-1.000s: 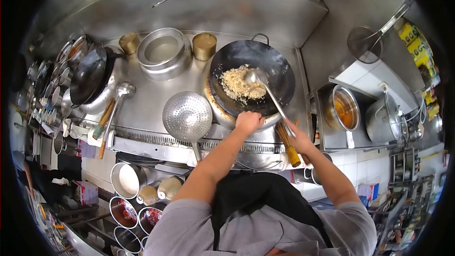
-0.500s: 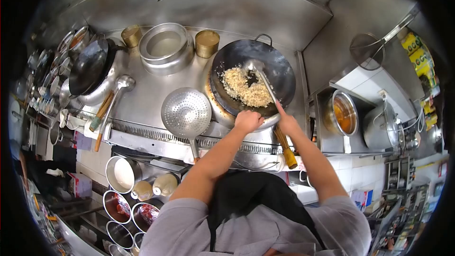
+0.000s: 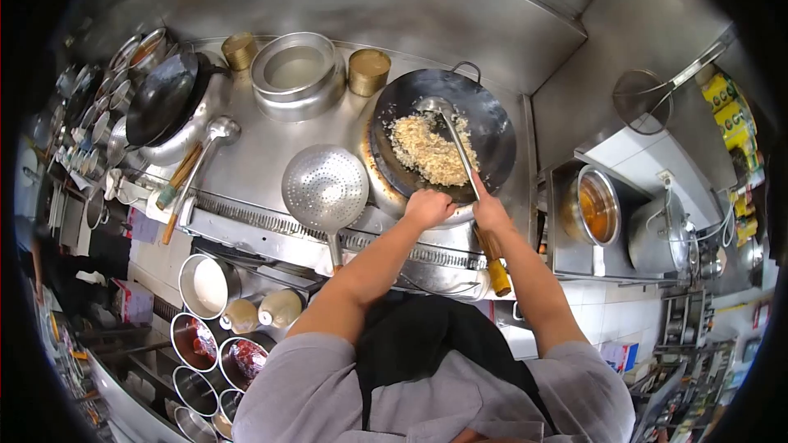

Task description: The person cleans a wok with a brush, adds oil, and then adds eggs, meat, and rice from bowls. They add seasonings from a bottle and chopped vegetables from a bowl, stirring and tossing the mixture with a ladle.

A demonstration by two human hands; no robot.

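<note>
A black wok [image 3: 492, 127] sits on the round burner, with fried rice [image 3: 428, 152] spread over its left and middle. My right hand [image 3: 491, 212] is closed round the handle of a metal ladle [image 3: 459, 144], whose bowl rests in the rice near its far side. At the wok's near rim, my left hand [image 3: 430, 208] is closed; what it grips there is hidden under the fingers. A bamboo brush [image 3: 497, 273] with a yellow handle lies just below my right hand.
Left of the wok lie a perforated strainer [image 3: 325, 187] and another ladle [image 3: 222, 129]. Behind stand a metal pot [image 3: 324, 98] and a tin [image 3: 368, 74]. A pot of orange liquid [image 3: 597, 209] is at right, under a hanging mesh skimmer [image 3: 643, 102].
My right hand and the ladle handle have shifted slightly left, and the ladle bowl has moved to the rice's far side. The whole view has shifted a little.
</note>
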